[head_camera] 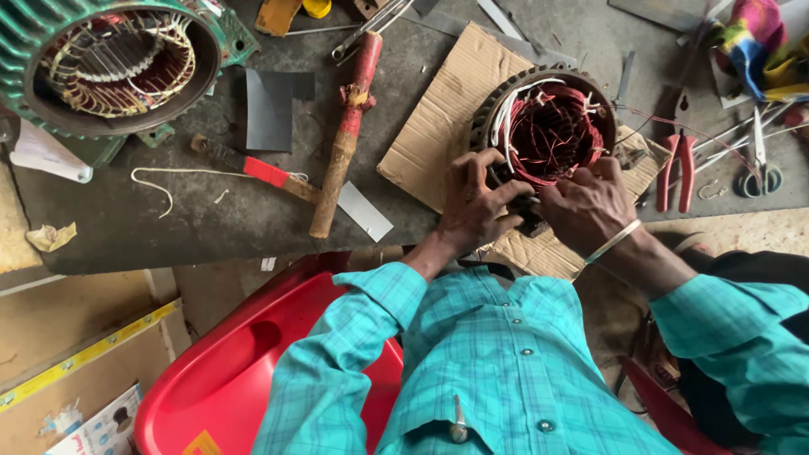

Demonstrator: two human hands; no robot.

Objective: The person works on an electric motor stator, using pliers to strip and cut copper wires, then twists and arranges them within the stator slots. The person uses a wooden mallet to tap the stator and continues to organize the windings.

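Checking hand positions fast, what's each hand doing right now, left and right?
Left hand: fingers curled on the near rim of the motor stator; firm grip cannot be told.
Right hand: fingers bent into the red winding wires; grip cannot be told.

I see both arms reaching forward toward twelve o'clock, bent at the elbows, the sleeves ending short of the wrists. My left hand (474, 205) lies palm down, knuckles up, fingers curled and pointing toward one o'clock. My right hand (587, 205) sits just beside it at three o'clock, also palm down, fingers bent and aimed toward eleven. The fingertips of the two hands nearly meet.
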